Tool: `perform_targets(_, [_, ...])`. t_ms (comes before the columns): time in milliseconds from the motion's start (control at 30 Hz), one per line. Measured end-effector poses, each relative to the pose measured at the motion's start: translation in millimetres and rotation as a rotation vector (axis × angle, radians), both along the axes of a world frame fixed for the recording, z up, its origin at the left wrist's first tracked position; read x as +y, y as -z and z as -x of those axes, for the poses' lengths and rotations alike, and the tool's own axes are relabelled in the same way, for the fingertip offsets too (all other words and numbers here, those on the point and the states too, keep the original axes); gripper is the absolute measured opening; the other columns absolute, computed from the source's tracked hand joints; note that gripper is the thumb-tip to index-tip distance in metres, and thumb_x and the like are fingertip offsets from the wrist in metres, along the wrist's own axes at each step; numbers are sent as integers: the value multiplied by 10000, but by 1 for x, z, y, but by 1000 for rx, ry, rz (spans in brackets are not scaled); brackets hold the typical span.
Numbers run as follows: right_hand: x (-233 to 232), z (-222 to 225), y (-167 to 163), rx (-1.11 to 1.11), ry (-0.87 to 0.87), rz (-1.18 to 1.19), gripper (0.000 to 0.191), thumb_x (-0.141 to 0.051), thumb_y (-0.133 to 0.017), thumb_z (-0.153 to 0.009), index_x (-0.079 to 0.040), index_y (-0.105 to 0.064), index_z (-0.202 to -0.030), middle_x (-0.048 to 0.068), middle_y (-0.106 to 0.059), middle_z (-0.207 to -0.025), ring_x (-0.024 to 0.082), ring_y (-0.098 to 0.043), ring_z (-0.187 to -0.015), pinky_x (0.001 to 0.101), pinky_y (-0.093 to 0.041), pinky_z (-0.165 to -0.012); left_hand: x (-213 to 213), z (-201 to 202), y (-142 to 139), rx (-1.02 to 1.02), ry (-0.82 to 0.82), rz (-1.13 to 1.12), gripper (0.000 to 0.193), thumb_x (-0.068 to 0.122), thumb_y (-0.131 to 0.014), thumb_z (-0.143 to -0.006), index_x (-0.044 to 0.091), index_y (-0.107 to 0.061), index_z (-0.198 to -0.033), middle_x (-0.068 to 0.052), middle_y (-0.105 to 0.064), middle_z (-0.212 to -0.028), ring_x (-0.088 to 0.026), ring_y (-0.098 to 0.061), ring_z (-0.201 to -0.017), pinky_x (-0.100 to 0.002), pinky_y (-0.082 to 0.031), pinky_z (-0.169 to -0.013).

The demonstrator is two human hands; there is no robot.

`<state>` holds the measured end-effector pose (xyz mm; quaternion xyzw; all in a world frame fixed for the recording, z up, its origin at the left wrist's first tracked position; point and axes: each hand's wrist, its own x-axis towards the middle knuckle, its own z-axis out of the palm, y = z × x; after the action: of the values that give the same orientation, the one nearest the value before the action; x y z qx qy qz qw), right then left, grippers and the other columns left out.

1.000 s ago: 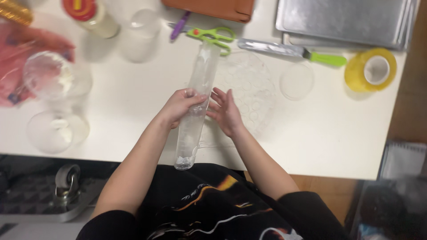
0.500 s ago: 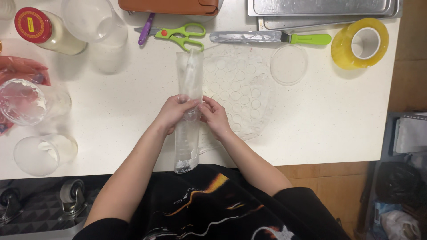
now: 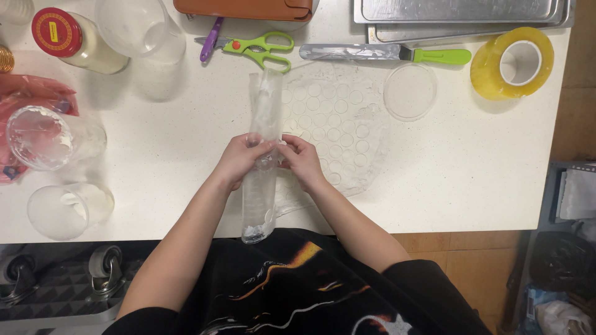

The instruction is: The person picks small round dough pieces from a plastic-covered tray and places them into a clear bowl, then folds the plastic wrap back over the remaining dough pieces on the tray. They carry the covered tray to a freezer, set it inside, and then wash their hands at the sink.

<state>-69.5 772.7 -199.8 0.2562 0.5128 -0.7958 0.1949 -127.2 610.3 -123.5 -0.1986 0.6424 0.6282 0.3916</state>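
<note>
We see left hand (image 3: 239, 160) and right hand (image 3: 302, 161) pinching a clear tube (image 3: 261, 174) at its middle, steadying it flat at the table (image 3: 472, 167) edge. Bubble wrap (image 3: 338, 124) lies beneath, scissors (image 3: 257, 48) beyond.

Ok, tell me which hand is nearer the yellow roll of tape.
Right. The right hand is on the wrapped glass tube's side facing the yellow roll of tape; the left hand grips the tube's far side.

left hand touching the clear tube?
Touching. Head view: the left hand wraps the clear tube at its middle, fingers overlapping its surface, no gap.
</note>
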Motion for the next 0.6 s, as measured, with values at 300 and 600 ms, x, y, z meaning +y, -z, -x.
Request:
perform_targets(300, [2, 0, 3, -4, -8, -61, 208, -68, -645, -957, 64, -687, -1112, 104, -746, -908, 143, -720, -745, 293, -624, -668, -3, -3, -11, 57, 45, 48, 188, 209, -760, -904, 63, -656, -851, -54, -722, -844, -118, -679, -740, -297, -561, -654])
perform_targets(600, [0, 2, 1, -21, -27, -106, 205, -68, -639, -956, 73, -668, -1102, 121, -751, -907, 160, -744, -766, 291, -628, -660, -18, -9, -7, 79, 22, 46, 199, 212, -771, -899, 56, -656, -853, -35, -712, -823, -108, -666, -730, -297, -537, -635])
